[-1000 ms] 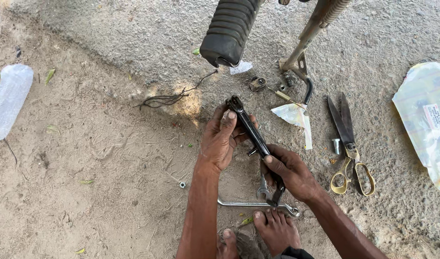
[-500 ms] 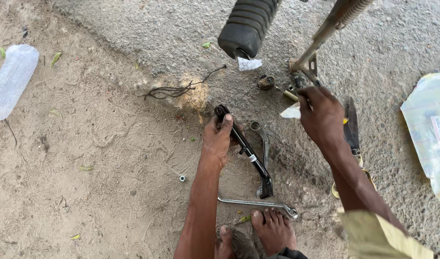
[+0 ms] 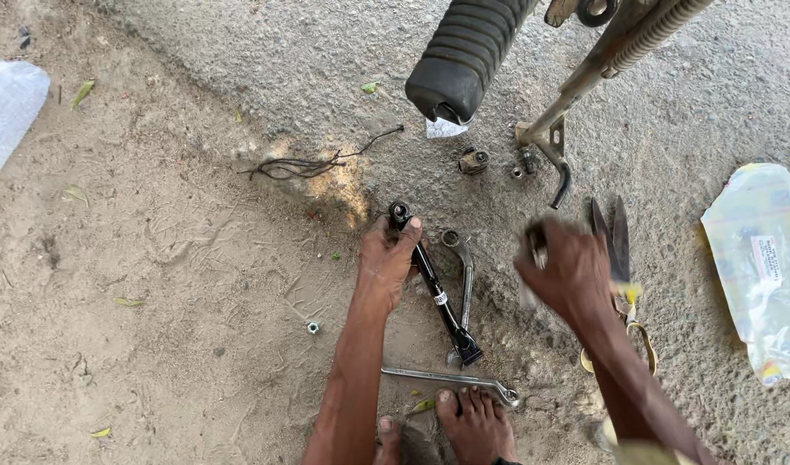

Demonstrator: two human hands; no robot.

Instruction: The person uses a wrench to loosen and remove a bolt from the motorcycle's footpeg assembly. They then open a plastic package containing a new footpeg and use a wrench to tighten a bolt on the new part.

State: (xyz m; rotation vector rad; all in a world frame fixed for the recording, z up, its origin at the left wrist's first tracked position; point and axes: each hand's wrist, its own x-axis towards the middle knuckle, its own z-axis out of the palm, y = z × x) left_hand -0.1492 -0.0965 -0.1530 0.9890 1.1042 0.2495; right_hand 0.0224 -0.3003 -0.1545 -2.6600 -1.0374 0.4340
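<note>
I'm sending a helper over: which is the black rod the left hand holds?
Start at the ribbed black rubber footpeg, then drop to the left hand on the sand. The black metal rod slants from its thumb; the silver spanner beside it is shiny.

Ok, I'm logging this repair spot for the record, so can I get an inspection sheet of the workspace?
Surface: sandy dirt ground meeting rough concrete.
Job's things: long black metal lever bar lying on the ground, its upper end pinned by the left hand.
Clutter: silver ring spanner by a bare foot, second spanner, yellow-handled shears, small nut, clear plastic bags.
Grippers: right hand blurred, closed around a small dark piece.
Cables: thin black wire loose on the ground.
Surroundings: ribbed black rubber footrest, metal stand.
</note>
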